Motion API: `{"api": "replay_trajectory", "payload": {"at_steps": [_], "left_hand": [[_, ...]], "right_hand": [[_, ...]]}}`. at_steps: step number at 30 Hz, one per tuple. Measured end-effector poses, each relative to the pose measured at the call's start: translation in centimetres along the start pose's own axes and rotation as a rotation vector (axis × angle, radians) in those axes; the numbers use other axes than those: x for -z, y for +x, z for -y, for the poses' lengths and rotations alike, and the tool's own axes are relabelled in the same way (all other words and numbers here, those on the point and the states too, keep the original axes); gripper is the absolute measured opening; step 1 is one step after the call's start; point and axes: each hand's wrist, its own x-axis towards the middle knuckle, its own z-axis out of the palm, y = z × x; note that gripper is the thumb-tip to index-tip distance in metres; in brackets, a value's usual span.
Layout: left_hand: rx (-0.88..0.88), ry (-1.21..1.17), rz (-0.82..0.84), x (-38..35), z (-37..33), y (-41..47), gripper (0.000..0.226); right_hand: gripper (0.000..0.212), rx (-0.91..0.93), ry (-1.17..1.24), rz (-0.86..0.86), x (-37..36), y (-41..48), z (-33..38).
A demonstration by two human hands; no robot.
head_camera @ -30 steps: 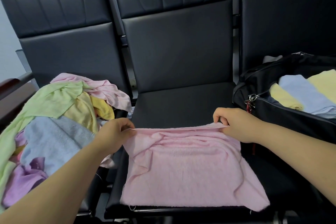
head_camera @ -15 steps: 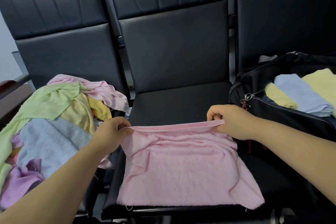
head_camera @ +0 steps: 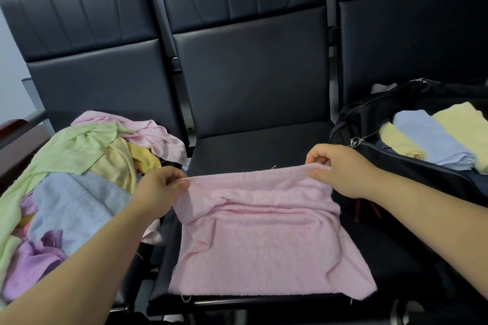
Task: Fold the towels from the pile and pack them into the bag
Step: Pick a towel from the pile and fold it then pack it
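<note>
A pink towel [head_camera: 264, 243] lies spread on the middle black seat [head_camera: 253, 150], its far edge lifted off the cushion. My left hand [head_camera: 158, 190] pinches the far left corner, and my right hand [head_camera: 340, 169] pinches the far right corner. On the left seat sits the pile of loose towels [head_camera: 68, 182] in green, yellow, pink, blue and purple. An open black bag [head_camera: 412, 166] stands on the right seat and holds folded yellow and blue towels [head_camera: 435, 140].
Three black padded chair backs [head_camera: 250, 60] rise behind the seats. A dark wooden armrest [head_camera: 18, 134] sticks out at the far left. The bag's zip pull [head_camera: 355, 142] hangs close to my right hand.
Both hands have raised the pink towel's far edge a little higher and drawn it taut. The view has shifted slightly to the right.
</note>
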Motion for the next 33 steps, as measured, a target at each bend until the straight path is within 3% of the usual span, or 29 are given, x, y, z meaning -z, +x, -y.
{"api": "replay_trajectory", "payload": {"at_steps": [12, 16, 21, 27, 33], "left_hand": [[0.005, -0.143, -0.128, 0.8, -2.5, -0.1, 0.032], [-0.029, -0.077, -0.136, 3.3, -5.6, 2.1, 0.019], [-0.117, 0.038, -0.199, 9.2, -11.9, 7.4, 0.019], [-0.226, -0.088, -0.387, 16.8, -20.6, 11.7, 0.019], [-0.269, -0.163, -0.310, 16.4, -20.0, 9.7, 0.013]], "right_hand": [[0.016, -0.089, 0.050, -0.233, -0.2, 0.9, -0.6], [0.013, -0.139, 0.112, -0.280, 2.4, 4.0, 0.9], [0.007, -0.043, 0.043, -0.321, 10.0, 10.0, 7.4], [0.012, 0.104, 0.010, -0.475, 19.4, 14.5, 14.6], [0.015, 0.124, -0.017, -0.421, 20.0, 11.8, 13.1]]}}
